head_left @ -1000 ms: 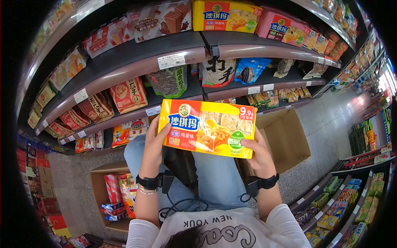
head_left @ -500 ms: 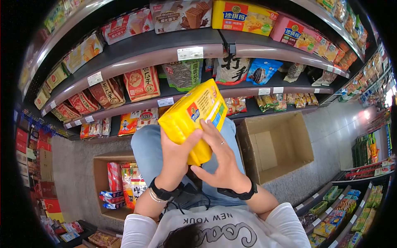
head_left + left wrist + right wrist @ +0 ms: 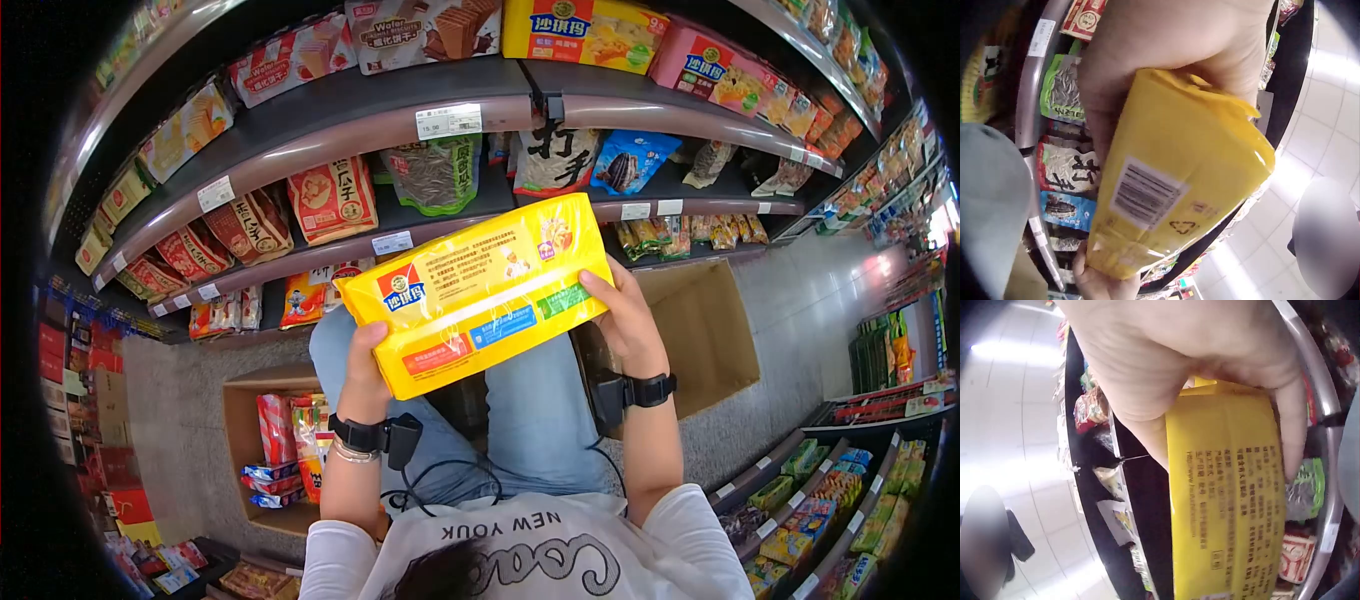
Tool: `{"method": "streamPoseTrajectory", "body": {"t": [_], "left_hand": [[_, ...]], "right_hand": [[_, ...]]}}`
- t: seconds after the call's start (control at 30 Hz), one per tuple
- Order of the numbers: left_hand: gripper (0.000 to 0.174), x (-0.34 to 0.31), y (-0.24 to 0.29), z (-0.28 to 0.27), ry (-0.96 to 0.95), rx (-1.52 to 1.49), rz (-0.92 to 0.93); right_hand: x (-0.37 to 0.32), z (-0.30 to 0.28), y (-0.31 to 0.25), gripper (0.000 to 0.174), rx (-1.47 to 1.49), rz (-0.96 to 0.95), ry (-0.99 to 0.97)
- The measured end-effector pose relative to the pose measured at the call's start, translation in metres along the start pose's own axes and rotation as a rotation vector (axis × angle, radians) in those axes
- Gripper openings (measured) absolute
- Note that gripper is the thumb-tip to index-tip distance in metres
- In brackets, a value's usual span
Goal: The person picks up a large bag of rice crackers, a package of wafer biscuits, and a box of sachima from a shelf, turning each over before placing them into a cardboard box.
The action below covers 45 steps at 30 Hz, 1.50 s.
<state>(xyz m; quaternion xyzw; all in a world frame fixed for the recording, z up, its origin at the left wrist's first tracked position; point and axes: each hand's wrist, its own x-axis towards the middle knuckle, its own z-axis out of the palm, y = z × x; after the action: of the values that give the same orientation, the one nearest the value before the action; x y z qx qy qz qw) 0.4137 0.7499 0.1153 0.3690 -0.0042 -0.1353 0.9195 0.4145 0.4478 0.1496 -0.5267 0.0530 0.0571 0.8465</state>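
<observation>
A yellow packet of sachima [image 3: 480, 290] is held up over the lap, its printed back with red, blue and green panels facing the head camera. My left hand [image 3: 366, 365] grips the left end, thumb on the face. At the right end my right hand [image 3: 632, 322] grips the packet, thumb on the upper face. In the left wrist view, a barcode [image 3: 1149, 192] shows on one long side of the packet. The right wrist view has printed lines of text on the packet's other side [image 3: 1225, 494], with fingers and thumb on either side of its end.
Shelves ahead carry wafer boxes [image 3: 430, 32], another yellow sachima packet [image 3: 585, 32] and bags of seeds [image 3: 432, 172]. A cardboard box with snack packets [image 3: 278, 432] stands on the floor at left, another cardboard box [image 3: 700, 340] at right. A low rack [image 3: 810, 520] is at lower right.
The packet, first front side up, was turned over between both hands and tilted upright midway. Now its back faces up, and the right hand has moved from the middle to the right end.
</observation>
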Motion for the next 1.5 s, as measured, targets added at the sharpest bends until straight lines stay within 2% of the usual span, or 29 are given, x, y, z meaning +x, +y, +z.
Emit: {"method": "streamPoseTrajectory", "body": {"t": [0.13,0.27,0.37,0.43,0.5,0.53,0.63,0.77,0.8,0.93,1.03,1.07,1.1,1.23,1.3,1.4,1.5], "left_hand": [[0.049,0.012,0.000,-0.007,0.094,0.125,-0.053],[0.042,0.018,-0.005,-0.007,0.074,0.159,-0.024],[0.041,0.028,-0.002,0.013,0.067,0.234,-0.022],[0.041,0.041,0.000,0.032,0.026,0.272,-0.021],[0.044,0.057,-0.003,0.052,-0.066,0.306,-0.064],[0.045,0.066,-0.008,0.062,-0.112,0.320,-0.084],[0.052,0.089,-0.026,0.100,-0.284,0.374,-0.167],[0.060,0.121,-0.074,0.141,-0.545,0.591,-0.146],[0.061,0.129,-0.089,0.148,-0.608,0.667,-0.126],[0.068,0.163,-0.155,0.165,-0.817,0.849,-0.068],[0.078,0.171,-0.181,0.182,-0.970,0.763,-0.268],[0.085,0.171,-0.182,0.190,-1.027,0.872,-0.304],[0.084,0.173,-0.197,0.190,-1.112,0.777,-0.284],[0.073,0.188,-0.231,0.188,-1.233,0.933,-0.312],[0.069,0.195,-0.242,0.187,-1.255,0.945,-0.325],[0.064,0.205,-0.243,0.189,-1.229,0.911,-0.357],[0.064,0.216,-0.231,0.196,-1.256,0.955,-0.282]], "right_hand": [[-0.006,-0.006,0.010,0.054,-0.044,-0.055,0.034],[-0.007,-0.016,0.015,0.052,-0.107,-0.129,0.068],[-0.018,-0.023,-0.002,0.055,-0.160,-0.159,0.071],[-0.032,-0.028,-0.025,0.066,-0.220,-0.160,0.041],[-0.048,-0.034,-0.041,0.071,-0.267,-0.230,0.039],[-0.056,-0.045,-0.046,0.078,-0.292,-0.220,0.072],[-0.081,-0.080,-0.056,0.083,-0.421,-0.256,0.202],[-0.114,-0.130,-0.055,0.077,-0.636,-0.287,0.323],[-0.121,-0.135,-0.052,0.069,-0.596,-0.275,0.379],[-0.153,-0.169,-0.035,0.062,-0.519,-0.177,0.527],[-0.173,-0.189,-0.026,0.061,-0.490,-0.149,0.631],[-0.178,-0.194,-0.022,0.061,-0.468,-0.146,0.662],[-0.183,-0.204,-0.017,0.062,-0.523,-0.139,0.665],[-0.191,-0.232,0.002,0.061,-0.690,-0.062,0.634],[-0.187,-0.229,-0.001,0.058,-0.834,-0.015,0.658],[-0.174,-0.227,-0.018,0.057,-0.927,0.050,0.591],[-0.153,-0.216,-0.045,0.060,-1.231,0.277,0.503]]}}
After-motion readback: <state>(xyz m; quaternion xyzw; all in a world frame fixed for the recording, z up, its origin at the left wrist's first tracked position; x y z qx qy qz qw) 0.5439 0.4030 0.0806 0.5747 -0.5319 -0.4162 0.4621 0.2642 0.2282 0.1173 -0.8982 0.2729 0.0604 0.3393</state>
